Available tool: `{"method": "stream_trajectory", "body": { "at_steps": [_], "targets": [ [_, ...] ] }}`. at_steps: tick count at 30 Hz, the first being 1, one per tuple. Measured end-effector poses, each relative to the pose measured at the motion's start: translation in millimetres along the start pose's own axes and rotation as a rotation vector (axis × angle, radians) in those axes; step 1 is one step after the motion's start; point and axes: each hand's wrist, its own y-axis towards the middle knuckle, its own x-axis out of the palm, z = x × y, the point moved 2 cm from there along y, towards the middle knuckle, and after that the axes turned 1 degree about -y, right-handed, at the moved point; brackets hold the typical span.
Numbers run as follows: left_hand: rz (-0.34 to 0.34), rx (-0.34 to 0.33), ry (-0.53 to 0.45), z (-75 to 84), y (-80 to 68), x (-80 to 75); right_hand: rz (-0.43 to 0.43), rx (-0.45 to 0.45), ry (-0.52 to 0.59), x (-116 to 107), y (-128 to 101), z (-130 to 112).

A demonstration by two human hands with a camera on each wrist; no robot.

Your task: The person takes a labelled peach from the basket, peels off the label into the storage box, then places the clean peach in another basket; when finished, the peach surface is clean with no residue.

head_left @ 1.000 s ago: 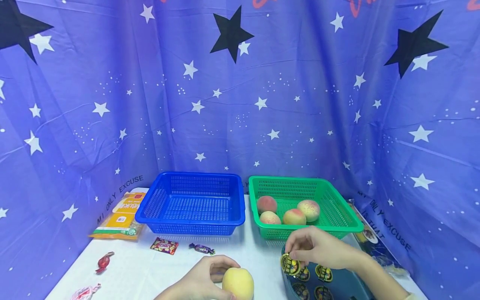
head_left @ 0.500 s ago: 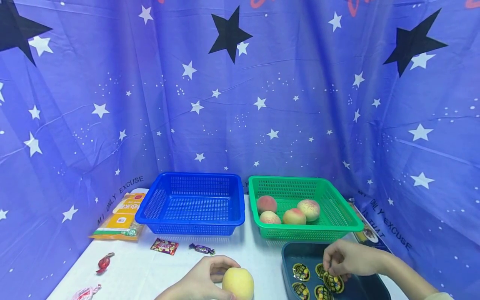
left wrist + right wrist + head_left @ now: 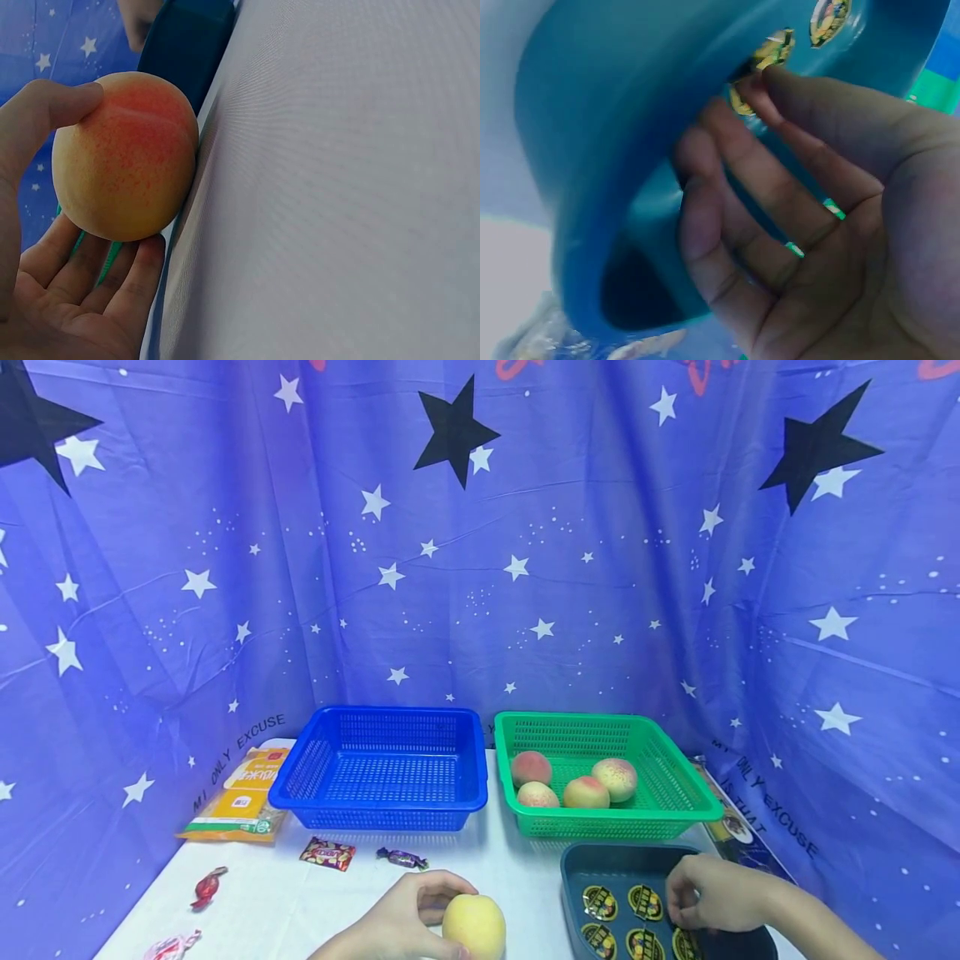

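My left hand (image 3: 408, 918) holds a yellow peach (image 3: 475, 927) at the front of the table. In the left wrist view the thumb lies on the peach's (image 3: 127, 157) red-flushed side, with the fingers beneath it. Inside the dark blue tray (image 3: 566, 881) at front right is my right hand (image 3: 720, 893). Its thumb and fingertips are curled at the upper edge of a round black-and-gold packet (image 3: 686, 945); the fingers partly hide it. Similar packets (image 3: 600, 903) lie beside it on the tray floor. The right wrist view shows the thumb tip close to gold packets (image 3: 772, 52), blurred.
Behind the tray stands a green basket (image 3: 607, 827) with several peaches (image 3: 587, 792). Left of it is a blue basket (image 3: 378, 818). Wrapped candies (image 3: 327, 853) lie on the white cloth, and an orange bag (image 3: 240, 797) at far left. Another package (image 3: 738, 827) lies at right.
My right hand has carried a packet from the tray's left side to the right and lowered it toward the front row. The left hand and its peach have stayed in place.
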Motion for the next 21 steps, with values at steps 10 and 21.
{"method": "stream_trajectory", "body": {
  "at_steps": [10, 21],
  "targets": [
    [0.001, 0.008, 0.014, -0.6, 0.0, 1.8, 0.046, -0.119, 0.021, -12.7, -7.3, -15.4],
    [0.074, -0.042, 0.059, 3.9, 1.3, 2.8, 0.682, 0.072, -0.031, -56.1, -6.2, -19.4]
  ]
}}
